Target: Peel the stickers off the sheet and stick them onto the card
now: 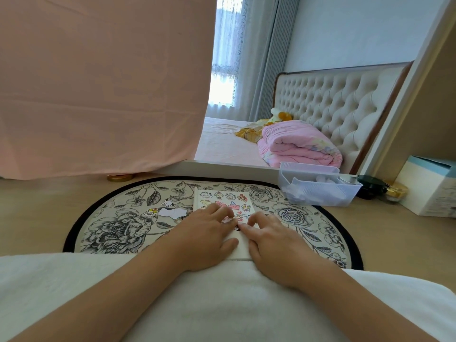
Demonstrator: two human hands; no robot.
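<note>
Sticker sheet [222, 199], a long white strip with small cartoon stickers in rows, lies flat in the middle of a round mat [111, 230] and runs away from the person. Both hands are on its near half. The left hand [207, 234] lies palm down on the sheet with the fingers loosely bent and the thumb spread to the side; it presses on the paper and closes around nothing. The right hand [274, 241] is just beside it. Its first finger reaches toward the left hand and touches a small sticker [236, 227] near the left fingertips, and its other fingers are curled. I cannot tell if this hand pinches the sticker or only touches it. Between the two hands a plain white part [239, 248] shows; whether it is the card or the end of the same sheet is not clear.

To the left of the sheet, a few loose stickers [170, 204] and white paper scraps [172, 213] lie on the mat. The mat has grey flowers and a black edge and sits on a light wooden surface [37, 206]. A white cloth [222, 297] lies under the forearms. At the right stand a clear plastic bin [320, 193], a dark jar [370, 186] and a white and blue box [429, 188]. Behind are a pink cloth [98, 82] and a bed with a folded pink quilt [298, 144].
</note>
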